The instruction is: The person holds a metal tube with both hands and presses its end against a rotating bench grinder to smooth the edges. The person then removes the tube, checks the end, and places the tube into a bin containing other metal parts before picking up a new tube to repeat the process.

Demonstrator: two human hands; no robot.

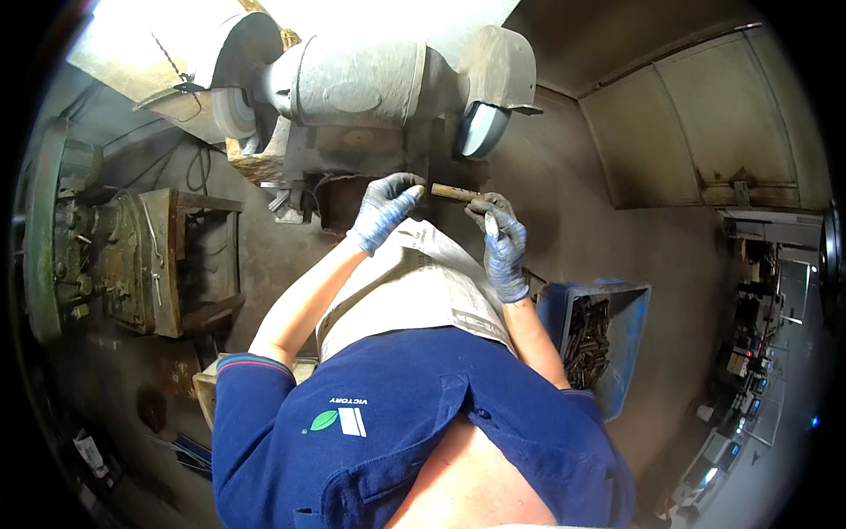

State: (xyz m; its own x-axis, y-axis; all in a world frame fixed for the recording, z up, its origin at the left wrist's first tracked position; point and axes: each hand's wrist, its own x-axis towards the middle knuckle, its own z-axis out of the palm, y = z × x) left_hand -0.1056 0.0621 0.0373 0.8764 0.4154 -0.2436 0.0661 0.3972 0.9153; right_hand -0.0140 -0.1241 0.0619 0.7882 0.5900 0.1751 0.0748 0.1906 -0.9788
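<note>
A short brownish metal rod [455, 192] lies almost level in front of the bench grinder [357, 84]. Its right end is held by my right hand [502, 247], which wears a worn blue-grey glove with fingers closed. My left hand [385, 212], gloved the same way, is just left of the rod's other end, apparently a small gap away. Its fingers are pressed together; what they hold, if anything, cannot be made out. Above the hands, the grinder carries a pale wheel [233, 113] on the left and a bluish-white wheel [483, 130] on the right.
A blue bin [627, 339] with many dark metal pieces [588, 339] stands beside my right arm. A light printed apron [397, 286] covers my lap. Old green machinery [115, 256] stands at left, metal panels [705, 123] at upper right. Loose cables hang behind the left machine.
</note>
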